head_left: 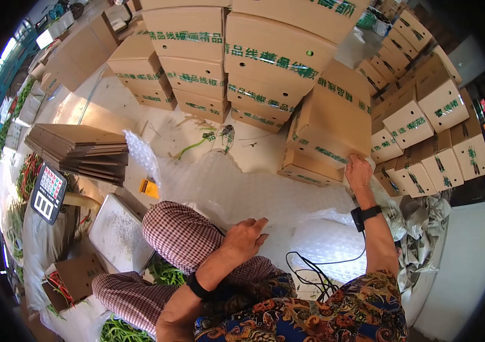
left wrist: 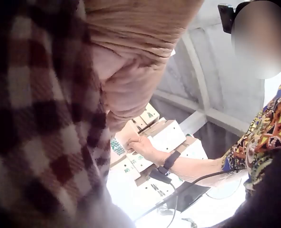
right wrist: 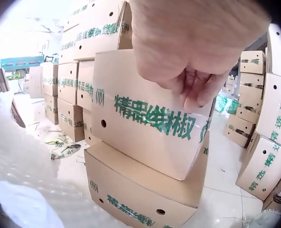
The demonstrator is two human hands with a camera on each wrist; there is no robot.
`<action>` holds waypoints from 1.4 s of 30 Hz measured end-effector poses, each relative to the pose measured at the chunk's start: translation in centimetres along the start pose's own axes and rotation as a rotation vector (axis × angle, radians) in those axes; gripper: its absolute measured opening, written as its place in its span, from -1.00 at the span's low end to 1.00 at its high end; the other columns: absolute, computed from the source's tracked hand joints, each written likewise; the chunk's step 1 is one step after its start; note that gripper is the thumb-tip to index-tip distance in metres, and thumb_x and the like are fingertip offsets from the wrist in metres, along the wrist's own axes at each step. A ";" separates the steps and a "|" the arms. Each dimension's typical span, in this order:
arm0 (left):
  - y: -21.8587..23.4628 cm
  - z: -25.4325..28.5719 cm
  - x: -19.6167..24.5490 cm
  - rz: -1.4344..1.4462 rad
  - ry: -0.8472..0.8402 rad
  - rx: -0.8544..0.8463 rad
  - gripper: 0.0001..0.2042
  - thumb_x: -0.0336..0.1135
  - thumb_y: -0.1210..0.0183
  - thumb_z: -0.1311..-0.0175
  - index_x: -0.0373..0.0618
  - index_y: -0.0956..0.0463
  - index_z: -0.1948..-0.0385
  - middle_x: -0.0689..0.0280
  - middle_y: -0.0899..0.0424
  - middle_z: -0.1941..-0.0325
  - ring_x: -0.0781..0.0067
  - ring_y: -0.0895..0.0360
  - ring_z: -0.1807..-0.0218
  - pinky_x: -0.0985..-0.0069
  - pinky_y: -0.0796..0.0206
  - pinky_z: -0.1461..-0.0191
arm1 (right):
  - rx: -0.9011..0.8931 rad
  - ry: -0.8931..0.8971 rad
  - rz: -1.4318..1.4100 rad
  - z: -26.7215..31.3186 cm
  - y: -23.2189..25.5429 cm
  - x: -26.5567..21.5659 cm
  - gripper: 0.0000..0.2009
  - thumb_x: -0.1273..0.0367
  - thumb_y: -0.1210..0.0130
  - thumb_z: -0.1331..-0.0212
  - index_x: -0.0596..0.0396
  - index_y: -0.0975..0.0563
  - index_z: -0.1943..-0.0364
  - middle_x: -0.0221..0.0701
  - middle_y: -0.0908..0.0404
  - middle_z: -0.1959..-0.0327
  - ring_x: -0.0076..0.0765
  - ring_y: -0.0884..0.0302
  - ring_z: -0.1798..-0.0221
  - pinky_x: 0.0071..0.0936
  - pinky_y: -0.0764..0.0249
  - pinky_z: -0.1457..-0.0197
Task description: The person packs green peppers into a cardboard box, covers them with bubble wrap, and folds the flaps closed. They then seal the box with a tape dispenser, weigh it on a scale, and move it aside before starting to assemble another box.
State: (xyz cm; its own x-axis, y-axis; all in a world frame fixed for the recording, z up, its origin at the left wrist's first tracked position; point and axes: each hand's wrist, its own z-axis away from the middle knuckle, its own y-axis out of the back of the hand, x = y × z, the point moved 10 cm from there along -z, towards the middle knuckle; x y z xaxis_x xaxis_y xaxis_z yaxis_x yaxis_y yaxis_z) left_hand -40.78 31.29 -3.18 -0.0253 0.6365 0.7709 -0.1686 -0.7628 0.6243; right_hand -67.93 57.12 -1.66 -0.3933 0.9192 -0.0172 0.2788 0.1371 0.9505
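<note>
My right hand [head_left: 359, 174] is at the near right corner of a cardboard box [head_left: 329, 122] with green lettering. In the right wrist view, the curled fingers [right wrist: 193, 90] bear on the upper edge of its front, where clear tape shows. That box sits slightly askew on a lower cardboard box [right wrist: 135, 183]. My left hand [head_left: 245, 239] is loosely bent above the checked trouser leg [head_left: 182, 231], forefinger pointing out, with nothing in it. Only part of the left hand [left wrist: 131, 80] appears in the left wrist view, beside the checked cloth.
Stacked boxes [head_left: 188, 68] stand ahead, with more stacks [head_left: 419, 119] on the right. Bubble wrap [head_left: 225, 182] covers the floor by the knees. Flattened cartons [head_left: 77, 148], a scale display [head_left: 48, 194] and green peppers [head_left: 168, 271] lie leftward. A black cable [head_left: 314, 271] trails near the right arm.
</note>
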 end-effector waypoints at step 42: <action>-9.9 -9.3 -5.0 1.286 0.534 0.031 -0.31 -0.27 -0.19 -0.28 -0.17 -0.06 -0.42 0.11 -0.46 -0.23 0.25 -0.49 -0.14 0.27 -0.37 -0.24 | -0.066 -1.337 -1.997 14.6 -17.5 8.3 -0.17 -0.27 0.03 -0.13 -0.09 -0.16 -0.40 -0.28 0.01 -0.46 0.00 0.07 -0.51 0.25 -0.07 -0.42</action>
State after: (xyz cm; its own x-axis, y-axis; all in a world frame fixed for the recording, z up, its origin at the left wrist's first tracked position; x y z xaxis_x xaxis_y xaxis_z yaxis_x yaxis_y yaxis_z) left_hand -48.12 36.74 -14.36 -0.5140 -0.5447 0.6626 0.2812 -0.8368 -0.4698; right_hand -63.33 67.71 -23.00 0.5048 -0.5995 -0.6212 0.4017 0.8000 -0.4456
